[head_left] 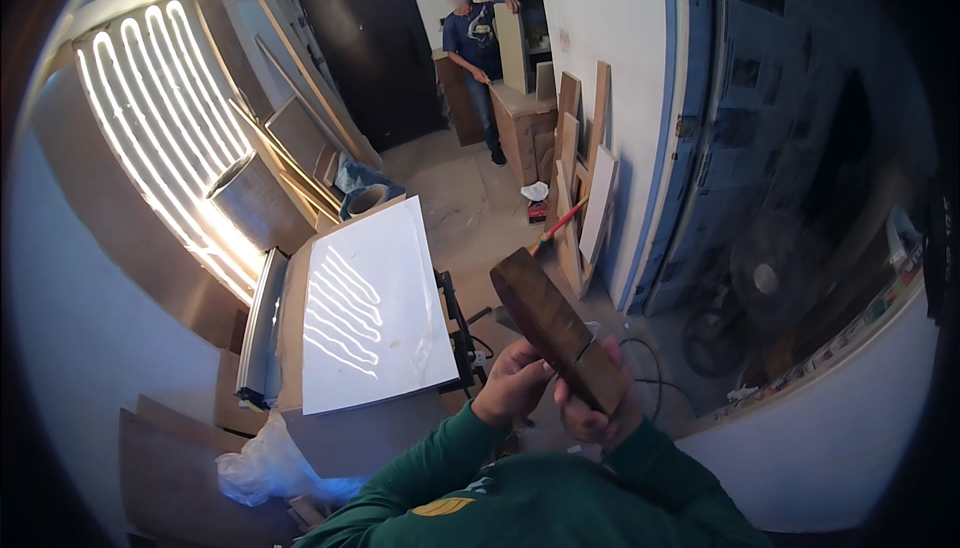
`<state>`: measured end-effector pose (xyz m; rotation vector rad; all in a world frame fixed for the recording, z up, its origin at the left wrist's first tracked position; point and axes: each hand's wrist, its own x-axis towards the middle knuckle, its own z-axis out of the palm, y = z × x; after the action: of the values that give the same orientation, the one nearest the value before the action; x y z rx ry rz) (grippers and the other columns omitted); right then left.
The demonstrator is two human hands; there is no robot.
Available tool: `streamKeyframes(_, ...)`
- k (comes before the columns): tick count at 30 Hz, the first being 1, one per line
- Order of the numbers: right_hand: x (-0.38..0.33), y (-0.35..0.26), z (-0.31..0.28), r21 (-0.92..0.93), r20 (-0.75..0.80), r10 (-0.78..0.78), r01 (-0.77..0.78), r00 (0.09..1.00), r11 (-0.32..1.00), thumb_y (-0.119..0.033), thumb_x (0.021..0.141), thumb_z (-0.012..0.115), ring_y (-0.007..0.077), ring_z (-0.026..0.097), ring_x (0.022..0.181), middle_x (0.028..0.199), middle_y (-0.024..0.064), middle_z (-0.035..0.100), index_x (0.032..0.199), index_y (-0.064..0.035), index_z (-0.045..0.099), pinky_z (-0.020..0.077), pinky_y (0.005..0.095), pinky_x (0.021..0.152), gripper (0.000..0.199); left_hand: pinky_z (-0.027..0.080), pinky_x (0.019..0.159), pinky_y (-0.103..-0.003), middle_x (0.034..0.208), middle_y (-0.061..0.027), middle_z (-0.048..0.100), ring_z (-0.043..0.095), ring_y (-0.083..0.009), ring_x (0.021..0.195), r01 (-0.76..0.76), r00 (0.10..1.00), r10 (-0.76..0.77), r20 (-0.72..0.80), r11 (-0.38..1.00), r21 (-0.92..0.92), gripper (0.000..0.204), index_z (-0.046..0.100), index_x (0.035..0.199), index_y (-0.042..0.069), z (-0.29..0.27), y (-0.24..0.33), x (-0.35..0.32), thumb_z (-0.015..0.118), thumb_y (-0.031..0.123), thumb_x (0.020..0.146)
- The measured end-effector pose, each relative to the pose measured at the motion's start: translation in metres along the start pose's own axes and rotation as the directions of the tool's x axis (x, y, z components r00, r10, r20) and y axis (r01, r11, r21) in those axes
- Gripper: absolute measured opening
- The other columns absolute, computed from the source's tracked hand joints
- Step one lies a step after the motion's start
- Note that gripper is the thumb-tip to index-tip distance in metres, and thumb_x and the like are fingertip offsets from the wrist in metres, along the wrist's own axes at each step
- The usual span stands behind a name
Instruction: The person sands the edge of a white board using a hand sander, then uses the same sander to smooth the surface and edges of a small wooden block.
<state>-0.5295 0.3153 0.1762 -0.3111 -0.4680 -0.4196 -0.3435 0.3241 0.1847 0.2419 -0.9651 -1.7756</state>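
In front of my chest I hold a wooden hand plane (545, 313), a long brown block tilted with its far end up and to the left. A thin bright slit crosses its upturned face near my end. My right hand (600, 413) is closed around the near end. On its left side my left hand (515, 385) is curled, with the fingertips pressed against the plane's edge. The plane's underside and some of my fingers are hidden.
To my left a glossy white panel (400, 318) lies on a bench. Beyond it are a rolled sheet (260, 203) and glowing light tubes. Leaning boards (598, 208) stand ahead, near a co-worker (472, 43) at a wooden box (525, 133). A fan (765, 278) stands right.
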Motion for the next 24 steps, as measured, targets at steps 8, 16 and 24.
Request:
streamKeyframes(8, 0.001, -0.001, -0.002, 0.032, 0.003, -0.024, 0.024, 1.0, 0.999, -0.08, 0.097, 0.028, 0.0127, 0.044, 0.035, 0.063, 0.0095, 0.055, 0.131, 0.015, 0.048, 0.0387, 0.0264, 0.034, 0.103, 0.047, 0.104, -0.037, 0.12, -0.009, 0.067, 0.063, -0.0183, 0.113, -0.047, 0.989, 0.03, -0.147, 0.993, -0.112, 0.027, 0.06, 0.127, 0.001, 0.011, -0.004, 0.006, 0.058, 0.008, 0.102)
streamKeyframes(16, 0.003, 0.0, 0.001, -0.002, -0.021, -0.142, 0.142, 0.99, 0.99, -0.079, 0.099, 0.027, 0.0126, 0.04, 0.033, 0.06, 0.0082, 0.053, 0.126, 0.0121, 0.052, 0.0358, 0.0273, 0.032, 0.098, 0.042, 0.102, -0.03, 0.134, -0.0026, 0.049, 0.055, -0.0108, 0.1, -0.109, 0.984, 0.096, -0.15, 0.991, -0.076, 0.037, 0.058, 0.142, 0.0, 0.033, -0.024, -0.007, 0.054, 0.003, 0.105)
streamKeyframes(24, 0.007, 0.003, 0.009, 0.006, 0.062, -0.11, 0.11, 0.992, 0.994, -0.074, 0.101, 0.027, 0.013, 0.04, 0.031, 0.056, 0.0088, 0.051, 0.123, 0.0144, 0.052, 0.036, 0.0257, 0.03, 0.095, 0.046, 0.1, -0.033, 0.127, -0.0081, 0.055, 0.061, -0.0153, 0.106, -0.314, 0.937, 0.339, -0.078, 0.921, 0.232, 0.023, 0.068, 0.124, 0.0, 0.03, -0.028, -0.008, 0.061, 0.005, 0.103)
